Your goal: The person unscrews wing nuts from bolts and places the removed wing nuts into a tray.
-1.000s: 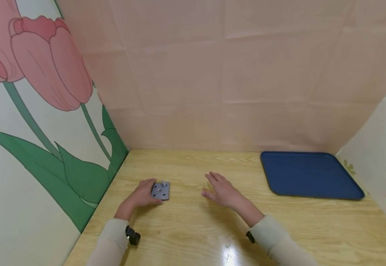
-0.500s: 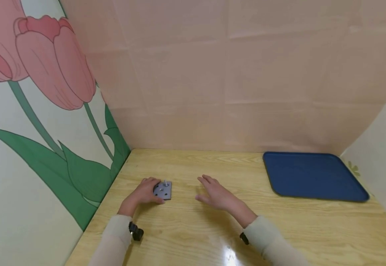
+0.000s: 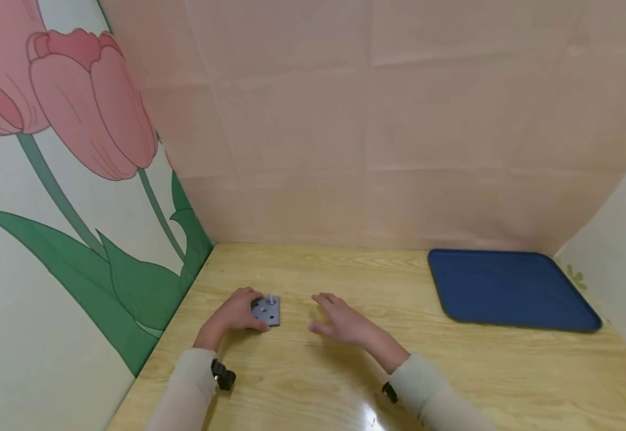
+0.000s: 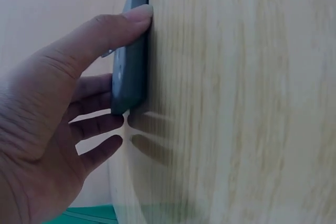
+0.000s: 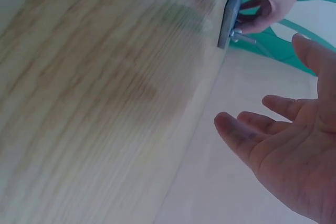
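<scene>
A grey square plate point(image 3: 266, 312) with several dark holes lies on the wooden table. A small silver bolt point(image 3: 271, 299) stands upright near its far edge. My left hand point(image 3: 239, 310) grips the plate from its left side, the thumb at the near edge and fingers at the far side. In the left wrist view the plate point(image 4: 130, 59) shows edge-on, the thumb lying across its edge. To the right of the plate, apart from it, my right hand point(image 3: 345, 323) hovers over the table with its fingers spread and nothing in them. The right wrist view shows the bolt point(image 5: 242, 38) sticking out of the plate.
A blue tray point(image 3: 512, 291) lies at the back right of the wooden table point(image 3: 302, 383). Behind stands a pinkish-brown covered wall point(image 3: 367, 131). A tulip-painted wall point(image 3: 97, 239) bounds the left side, and a white wall point(image 3: 620, 239) the right.
My right hand has moved left, closer to the plate. My left hand keeps its grip on the plate. The head view has shifted slightly.
</scene>
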Demonstrator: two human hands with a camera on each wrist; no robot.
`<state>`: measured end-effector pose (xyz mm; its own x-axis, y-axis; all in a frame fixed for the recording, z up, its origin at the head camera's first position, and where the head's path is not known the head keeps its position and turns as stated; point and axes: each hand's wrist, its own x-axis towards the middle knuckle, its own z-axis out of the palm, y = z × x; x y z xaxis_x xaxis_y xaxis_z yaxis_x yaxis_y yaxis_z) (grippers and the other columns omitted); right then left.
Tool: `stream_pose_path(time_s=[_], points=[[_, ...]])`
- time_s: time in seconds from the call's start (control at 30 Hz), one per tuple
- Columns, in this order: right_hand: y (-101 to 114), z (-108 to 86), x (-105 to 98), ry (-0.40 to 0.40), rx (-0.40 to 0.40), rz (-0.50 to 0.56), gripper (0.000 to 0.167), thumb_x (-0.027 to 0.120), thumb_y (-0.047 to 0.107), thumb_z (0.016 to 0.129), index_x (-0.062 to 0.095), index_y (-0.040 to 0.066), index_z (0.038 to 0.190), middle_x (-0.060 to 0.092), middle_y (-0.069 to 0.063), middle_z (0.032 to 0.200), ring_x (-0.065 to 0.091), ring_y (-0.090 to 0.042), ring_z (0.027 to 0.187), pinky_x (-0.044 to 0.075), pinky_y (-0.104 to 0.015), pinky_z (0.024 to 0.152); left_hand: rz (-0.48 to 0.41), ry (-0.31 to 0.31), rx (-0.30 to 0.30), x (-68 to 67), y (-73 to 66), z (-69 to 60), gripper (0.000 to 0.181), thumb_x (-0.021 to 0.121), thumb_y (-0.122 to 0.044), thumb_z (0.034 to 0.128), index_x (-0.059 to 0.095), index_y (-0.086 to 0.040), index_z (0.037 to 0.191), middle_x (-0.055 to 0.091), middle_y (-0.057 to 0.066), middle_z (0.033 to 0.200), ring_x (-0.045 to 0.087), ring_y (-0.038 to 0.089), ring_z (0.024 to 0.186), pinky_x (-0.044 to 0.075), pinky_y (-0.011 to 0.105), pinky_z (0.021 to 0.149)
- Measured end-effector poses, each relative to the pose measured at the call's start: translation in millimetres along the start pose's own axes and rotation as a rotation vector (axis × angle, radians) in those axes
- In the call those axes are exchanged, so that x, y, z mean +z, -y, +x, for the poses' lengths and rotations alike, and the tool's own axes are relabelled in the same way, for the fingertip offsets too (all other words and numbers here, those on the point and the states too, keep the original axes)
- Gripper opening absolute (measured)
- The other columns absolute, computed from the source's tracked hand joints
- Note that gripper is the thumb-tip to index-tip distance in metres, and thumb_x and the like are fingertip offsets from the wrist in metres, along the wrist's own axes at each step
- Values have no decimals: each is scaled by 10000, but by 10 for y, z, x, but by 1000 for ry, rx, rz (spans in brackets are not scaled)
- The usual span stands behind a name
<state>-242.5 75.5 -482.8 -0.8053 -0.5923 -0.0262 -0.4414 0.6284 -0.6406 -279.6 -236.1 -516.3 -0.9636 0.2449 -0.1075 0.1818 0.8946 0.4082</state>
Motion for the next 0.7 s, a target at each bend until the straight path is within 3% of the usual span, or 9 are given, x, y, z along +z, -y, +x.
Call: stream_pose_path(time_s=[0.4, 0.57, 0.7], points=[[3, 74, 42, 21, -4, 111, 713, 585, 408, 1024, 319, 18, 1559, 406, -243, 1537, 451, -419, 1370, 409, -569, 1104, 17, -71, 72, -27, -279, -24, 832, 896, -521, 683, 623, -96, 1344, 601, 33, 1230, 528, 202, 1075, 497, 402, 912], [-26, 102, 50, 11, 12, 215, 742, 558, 459, 1026, 321, -13, 1548, 455, -252, 1504, 528, -425, 1297, 471, -554, 1048, -2, -71, 105, -55, -408, -26, 829, 883, -517, 698, 608, -104, 1363, 585, 35, 1262, 517, 196, 1065, 492, 396, 892], [-58, 135, 75, -12, 55, 293, 684, 550, 421, 1039, 359, -11, 1533, 553, -221, 1416, 582, -357, 1241, 512, -510, 1003, -17, -82, 155, -93, -541, -50, 816, 885, -498, 699, 610, -88, 1348, 585, 36, 1235, 515, 198, 1058, 490, 394, 886]])
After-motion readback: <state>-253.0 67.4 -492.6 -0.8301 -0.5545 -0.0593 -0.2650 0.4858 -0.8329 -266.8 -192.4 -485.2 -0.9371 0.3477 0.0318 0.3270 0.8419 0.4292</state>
